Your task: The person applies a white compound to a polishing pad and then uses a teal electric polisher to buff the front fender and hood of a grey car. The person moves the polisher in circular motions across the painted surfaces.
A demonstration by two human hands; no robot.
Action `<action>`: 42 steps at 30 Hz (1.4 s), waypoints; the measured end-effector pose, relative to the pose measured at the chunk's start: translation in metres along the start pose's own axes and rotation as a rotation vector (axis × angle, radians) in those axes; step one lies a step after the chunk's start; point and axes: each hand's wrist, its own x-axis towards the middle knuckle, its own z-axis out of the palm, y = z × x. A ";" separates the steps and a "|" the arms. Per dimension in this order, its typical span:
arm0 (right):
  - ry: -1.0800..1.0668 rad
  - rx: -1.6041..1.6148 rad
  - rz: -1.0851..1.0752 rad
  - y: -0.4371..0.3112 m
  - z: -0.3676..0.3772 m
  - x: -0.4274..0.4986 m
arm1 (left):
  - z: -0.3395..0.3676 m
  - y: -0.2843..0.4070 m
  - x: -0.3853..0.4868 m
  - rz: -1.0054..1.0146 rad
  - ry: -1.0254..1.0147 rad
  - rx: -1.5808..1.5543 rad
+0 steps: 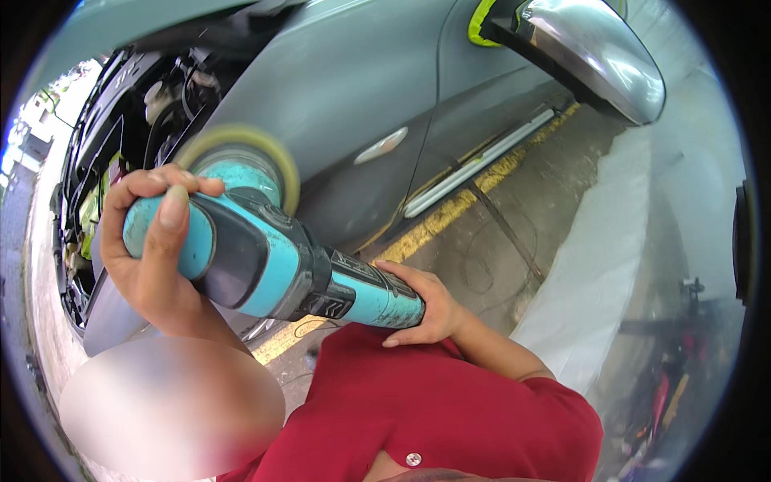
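A turquoise and black car polisher (259, 259) lies across the view in front of my red shirt. My left hand (150, 241) is wrapped over its rounded head end, thumb on top. My right hand (430, 307) grips the slim handle at its other end. Beneath the head, the yellow foam pad (290, 162) looks smeared by motion at its rim. It sits at the grey front fender (337, 78) of a car, close to the engine bay edge; the contact itself is hidden under the tool.
The engine bay (162, 102) is open at the left. A silver side mirror (602, 54) juts out at upper right, with green masking (477, 27) at its base. White sheeting (578, 271) hangs at the right. A side marker lamp (381, 146) and a yellow floor line (440, 220) are visible.
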 end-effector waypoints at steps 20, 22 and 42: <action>0.291 0.320 0.162 -0.051 -0.212 -0.003 | 0.251 -0.032 0.172 -0.261 -0.380 -0.145; 0.289 0.385 0.283 -0.087 -0.204 -0.005 | 0.245 -0.026 0.181 -0.178 -0.454 -0.110; 0.104 0.113 0.076 0.029 -0.098 -0.013 | 0.152 -0.038 0.056 -0.066 -0.326 -0.052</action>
